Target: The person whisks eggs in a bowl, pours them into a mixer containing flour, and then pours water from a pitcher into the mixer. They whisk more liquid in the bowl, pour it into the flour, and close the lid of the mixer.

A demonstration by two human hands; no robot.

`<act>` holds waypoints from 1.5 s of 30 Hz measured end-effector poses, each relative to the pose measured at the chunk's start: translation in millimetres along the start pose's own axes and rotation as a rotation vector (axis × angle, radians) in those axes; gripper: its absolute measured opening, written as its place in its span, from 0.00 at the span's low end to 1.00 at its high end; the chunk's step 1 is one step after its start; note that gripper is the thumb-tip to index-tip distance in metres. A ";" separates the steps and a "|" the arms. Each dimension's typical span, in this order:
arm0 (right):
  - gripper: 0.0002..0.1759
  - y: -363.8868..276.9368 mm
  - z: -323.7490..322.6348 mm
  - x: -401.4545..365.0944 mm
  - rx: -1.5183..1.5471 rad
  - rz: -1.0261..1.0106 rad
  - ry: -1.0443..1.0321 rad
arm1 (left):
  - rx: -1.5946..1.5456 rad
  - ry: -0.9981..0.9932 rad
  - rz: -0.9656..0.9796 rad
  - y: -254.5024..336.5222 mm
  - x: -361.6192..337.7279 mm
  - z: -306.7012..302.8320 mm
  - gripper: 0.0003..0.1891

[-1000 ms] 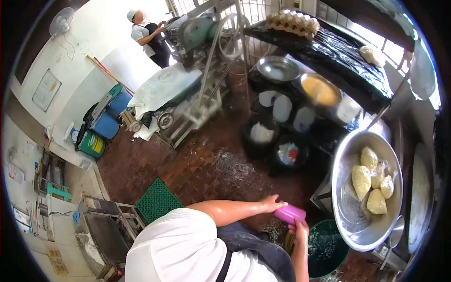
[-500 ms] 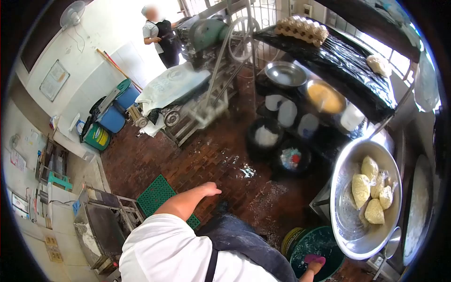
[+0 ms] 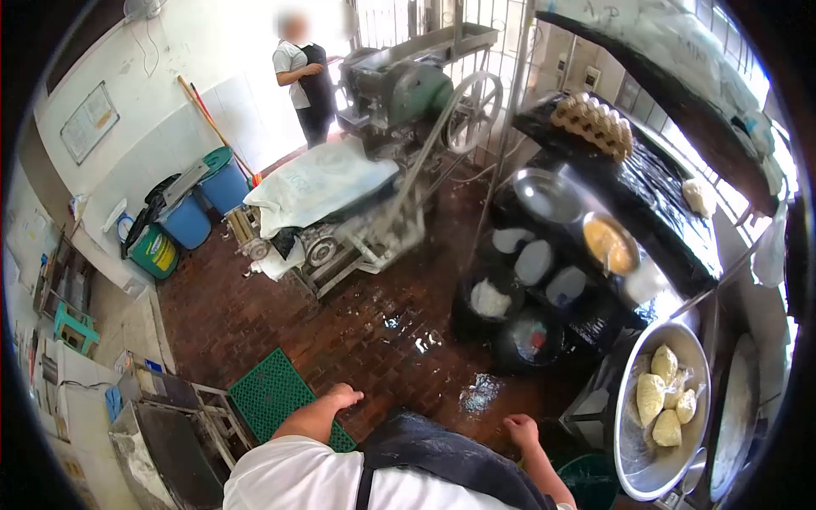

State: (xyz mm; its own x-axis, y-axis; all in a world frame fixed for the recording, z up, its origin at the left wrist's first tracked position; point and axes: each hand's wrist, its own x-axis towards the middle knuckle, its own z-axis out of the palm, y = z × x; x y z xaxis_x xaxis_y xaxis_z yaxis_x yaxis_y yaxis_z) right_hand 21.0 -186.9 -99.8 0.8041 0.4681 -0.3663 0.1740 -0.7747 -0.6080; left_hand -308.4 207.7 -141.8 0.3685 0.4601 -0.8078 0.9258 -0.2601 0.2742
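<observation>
My left hand hangs over the brick floor near the green plastic mat, its fingers curled in and nothing visible in them. To the right, my right hand is raised over the floor with bent fingers, and no object shows in it. Just below that forearm is the dark green bucket, mostly cut off and partly behind my arm. A whitish wet patch lies on the floor ahead of my right hand. Beside the bucket stands a large metal bowl with several bags of pale yellow stuff.
A belt-driven machine and a sack-covered bench stand ahead; a person is behind them. Black tubs and a basin of orange liquid are at right. Egg trays lie on a black-covered table. Bins line the left wall.
My right hand has come up out of the green bucket, and the pink thing it held is no longer visible. A whitish wet patch now shows on the floor. My view has shifted.
</observation>
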 end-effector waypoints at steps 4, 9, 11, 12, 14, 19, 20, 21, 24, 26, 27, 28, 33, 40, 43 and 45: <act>0.17 -133.5 1.4 30.0 -0.192 -0.111 -0.057 | -0.260 0.216 -0.047 -28.8 39.2 -59.3 0.22; 0.21 -151.0 35.7 64.1 -0.031 -0.272 0.071 | -0.625 0.241 -0.077 -66.2 59.5 -97.5 0.19; 0.27 -133.1 33.7 73.0 -0.137 -0.117 -0.033 | -0.696 0.243 -0.095 -78.2 63.4 -95.7 0.19; 0.27 -115.1 31.7 77.9 -0.191 -0.009 -0.098 | -0.717 0.225 -0.137 -83.5 63.2 -90.1 0.19; 0.25 -16.6 49.0 108.8 -0.405 -0.030 -0.191 | -0.750 0.210 -0.185 -93.2 66.7 -73.2 0.19; 0.15 66.4 10.6 104.4 -0.679 0.019 -0.504 | -0.532 -0.081 -0.223 -96.1 66.5 -49.5 0.21; 0.15 69.7 7.0 107.0 -0.668 0.042 -0.519 | -0.540 -0.074 -0.230 -91.8 70.4 -53.6 0.21; 0.14 73.5 7.2 116.1 -0.663 0.036 -0.535 | -0.537 -0.077 -0.251 -89.0 72.8 -55.0 0.22; 0.11 75.5 18.6 163.9 -0.692 -0.076 -0.568 | -0.570 -0.076 -0.315 -71.7 87.1 -79.2 0.20; 0.10 76.8 26.8 211.7 -0.752 -0.232 -0.574 | -0.599 -0.012 -0.308 -49.0 100.7 -107.7 0.18; 0.10 77.4 33.3 239.4 -0.802 -0.348 -0.567 | -0.596 0.050 -0.274 -36.5 103.2 -124.4 0.18; 0.09 77.2 41.3 274.8 -0.864 -0.486 -0.524 | -0.598 0.057 -0.289 -11.9 103.5 -148.1 0.18; 0.07 -33.7 19.4 409.0 -0.023 -0.004 -0.324 | -0.667 0.371 -0.039 113.5 102.0 -206.3 0.18; 0.09 -146.8 -29.5 412.2 0.548 0.245 -0.347 | -0.388 0.018 0.063 109.7 179.6 -187.5 0.21; 0.16 -70.7 -10.2 400.4 -0.273 -0.047 -0.511 | -0.447 -0.167 -0.196 75.1 191.4 -193.8 0.21; 0.21 -63.2 -17.6 375.1 -1.110 -0.572 -0.642 | -0.440 -0.036 -0.311 61.4 189.3 -213.8 0.20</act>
State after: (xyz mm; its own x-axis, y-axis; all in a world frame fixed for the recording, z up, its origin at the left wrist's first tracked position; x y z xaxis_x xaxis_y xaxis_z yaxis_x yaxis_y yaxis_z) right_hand 321.6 30.1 -186.5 0.1266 0.7052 -0.6977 0.9795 -0.2001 -0.0246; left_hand -163.9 460.3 -166.3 0.0755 0.4273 -0.9010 0.9415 0.2672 0.2056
